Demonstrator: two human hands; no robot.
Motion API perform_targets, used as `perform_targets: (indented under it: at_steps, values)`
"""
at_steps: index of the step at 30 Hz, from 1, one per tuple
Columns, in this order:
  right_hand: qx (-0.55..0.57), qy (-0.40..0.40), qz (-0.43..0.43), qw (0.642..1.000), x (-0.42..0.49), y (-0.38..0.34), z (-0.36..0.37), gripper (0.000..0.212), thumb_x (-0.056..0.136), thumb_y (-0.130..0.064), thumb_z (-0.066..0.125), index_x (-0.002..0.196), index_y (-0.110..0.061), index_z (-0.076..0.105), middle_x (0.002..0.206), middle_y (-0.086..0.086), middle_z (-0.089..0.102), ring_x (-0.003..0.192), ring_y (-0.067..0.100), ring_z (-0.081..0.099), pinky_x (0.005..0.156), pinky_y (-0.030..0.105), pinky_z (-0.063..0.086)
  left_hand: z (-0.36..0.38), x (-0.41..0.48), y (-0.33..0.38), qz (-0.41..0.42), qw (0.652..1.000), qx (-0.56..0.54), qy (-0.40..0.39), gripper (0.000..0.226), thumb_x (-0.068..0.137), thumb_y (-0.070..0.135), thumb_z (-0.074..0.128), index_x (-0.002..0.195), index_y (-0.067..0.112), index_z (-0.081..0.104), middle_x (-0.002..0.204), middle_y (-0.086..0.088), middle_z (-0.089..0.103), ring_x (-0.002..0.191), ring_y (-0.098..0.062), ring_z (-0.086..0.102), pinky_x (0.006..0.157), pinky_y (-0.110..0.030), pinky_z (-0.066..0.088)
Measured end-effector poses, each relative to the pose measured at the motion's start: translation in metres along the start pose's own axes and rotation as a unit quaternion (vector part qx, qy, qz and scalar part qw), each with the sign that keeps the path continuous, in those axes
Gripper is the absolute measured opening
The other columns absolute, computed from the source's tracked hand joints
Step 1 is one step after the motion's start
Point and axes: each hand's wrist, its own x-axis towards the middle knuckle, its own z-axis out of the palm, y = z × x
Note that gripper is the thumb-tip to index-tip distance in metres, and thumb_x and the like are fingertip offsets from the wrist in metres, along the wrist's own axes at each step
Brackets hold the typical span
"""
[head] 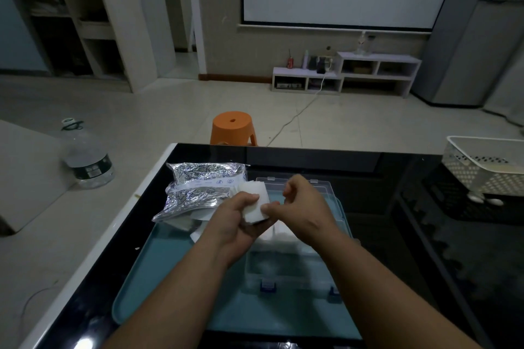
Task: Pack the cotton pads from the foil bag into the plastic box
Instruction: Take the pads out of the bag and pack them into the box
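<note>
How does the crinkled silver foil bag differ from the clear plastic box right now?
The crinkled silver foil bag is opaque and limp; the clear plastic box is transparent and rigid. The bag lies far-left, the box centred on the teal tray, lid open. Both show white cotton pads.

We see a crinkled, shiny foil bag (pixel 202 187), matt fibrous white cotton pads (pixel 254 205), a clear smooth plastic box (pixel 295 263) on a smooth teal plastic tray (pixel 158 278), and a glossy black tabletop (pixel 397 235).
</note>
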Motion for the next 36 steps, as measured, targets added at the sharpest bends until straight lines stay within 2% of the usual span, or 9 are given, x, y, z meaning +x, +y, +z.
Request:
perform_targets:
  at_steps: [3, 5, 7, 12, 16, 20, 24, 32, 36]
  values:
    - [-0.030, -0.017, -0.067, 0.997, 0.003, -0.002, -0.003, 0.065, 0.067, -0.032, 0.080, 0.118, -0.039, 0.040, 0.111, -0.014, 0.051, 0.107, 0.012, 0.050, 0.095, 0.040, 0.049, -0.001, 0.000, 0.000, 0.001, 1.000, 0.020, 0.003, 0.042, 0.081, -0.007, 0.053, 0.122, 0.003, 0.051, 0.089, -0.021, 0.065, 0.067, -0.025, 0.067, 0.057, -0.035, 0.058]
    - [-0.060, -0.068, -0.098, 0.991, 0.000, -0.006, -0.006, 0.102, 0.065, -0.032, 0.084, 0.142, -0.047, 0.019, 0.138, -0.013, 0.043, 0.132, 0.016, 0.035, 0.111, 0.045, 0.033, 0.000, -0.001, 0.000, -0.006, 0.999, 0.043, -0.002, 0.049, 0.081, -0.008, 0.052, 0.128, 0.005, 0.047, 0.090, -0.021, 0.069, 0.065, -0.025, 0.066, 0.052, -0.030, 0.055]
    - [-0.107, -0.113, -0.122, 0.980, -0.004, -0.010, -0.008, 0.119, 0.066, -0.036, 0.085, 0.151, -0.044, 0.002, 0.152, -0.014, 0.033, 0.138, 0.016, 0.027, 0.114, 0.044, 0.022, -0.001, -0.001, -0.001, -0.011, 0.997, 0.071, -0.011, 0.056, 0.077, -0.006, 0.055, 0.131, 0.004, 0.047, 0.093, -0.019, 0.071, 0.070, -0.028, 0.066, 0.055, -0.030, 0.055]
    - [-0.174, -0.131, -0.140, 0.966, -0.003, -0.010, -0.002, 0.118, 0.072, -0.036, 0.080, 0.153, -0.040, -0.005, 0.152, -0.017, 0.036, 0.144, 0.021, 0.023, 0.115, 0.040, 0.018, -0.001, -0.002, -0.003, -0.021, 0.991, 0.124, -0.038, 0.077, 0.059, 0.002, 0.072, 0.133, 0.006, 0.052, 0.097, -0.012, 0.069, 0.080, -0.025, 0.068, 0.070, -0.035, 0.052]
    - [-0.151, -0.137, -0.138, 0.969, 0.001, -0.010, -0.002, 0.112, 0.074, -0.031, 0.077, 0.153, -0.038, -0.002, 0.150, -0.017, 0.041, 0.139, 0.024, 0.034, 0.114, 0.040, 0.028, -0.002, -0.004, -0.002, -0.029, 0.992, 0.077, -0.092, 0.072, 0.065, 0.003, 0.068, 0.135, 0.008, 0.051, 0.097, -0.012, 0.069, 0.079, -0.023, 0.070, 0.066, -0.033, 0.056]
    - [-0.113, -0.130, -0.126, 0.977, 0.002, -0.005, -0.002, 0.116, 0.066, -0.041, 0.082, 0.150, -0.047, 0.001, 0.149, -0.017, 0.041, 0.135, 0.026, 0.040, 0.109, 0.048, 0.038, -0.001, -0.004, -0.001, -0.030, 0.991, 0.052, -0.122, 0.064, 0.066, 0.001, 0.066, 0.129, 0.010, 0.055, 0.101, -0.014, 0.070, 0.084, -0.026, 0.070, 0.072, -0.034, 0.057]
    - [-0.110, -0.124, -0.137, 0.977, 0.002, -0.008, -0.006, 0.123, 0.059, -0.041, 0.089, 0.149, -0.046, 0.005, 0.153, -0.014, 0.034, 0.142, 0.022, 0.028, 0.116, 0.047, 0.025, -0.001, -0.002, -0.002, -0.009, 0.992, 0.067, -0.103, 0.080, 0.059, -0.003, 0.070, 0.136, 0.011, 0.051, 0.111, -0.017, 0.065, 0.090, -0.029, 0.067, 0.074, -0.037, 0.056]
    - [-0.113, -0.121, -0.125, 0.978, 0.005, -0.004, 0.000, 0.110, 0.064, -0.039, 0.081, 0.145, -0.051, 0.007, 0.143, -0.016, 0.046, 0.127, 0.025, 0.044, 0.104, 0.047, 0.043, 0.001, -0.004, 0.001, -0.054, 0.994, 0.011, -0.093, 0.036, 0.074, 0.023, 0.067, 0.107, 0.008, 0.066, 0.094, -0.014, 0.070, 0.079, -0.028, 0.070, 0.062, -0.035, 0.060]
    - [-0.095, -0.127, -0.119, 0.980, 0.008, 0.000, 0.000, 0.123, 0.051, -0.050, 0.086, 0.144, -0.053, 0.005, 0.150, -0.013, 0.038, 0.134, 0.025, 0.039, 0.107, 0.050, 0.040, 0.002, -0.004, -0.001, -0.045, 0.996, 0.026, -0.078, 0.040, 0.074, 0.018, 0.067, 0.111, 0.005, 0.064, 0.094, -0.017, 0.072, 0.078, -0.028, 0.072, 0.064, -0.035, 0.060]
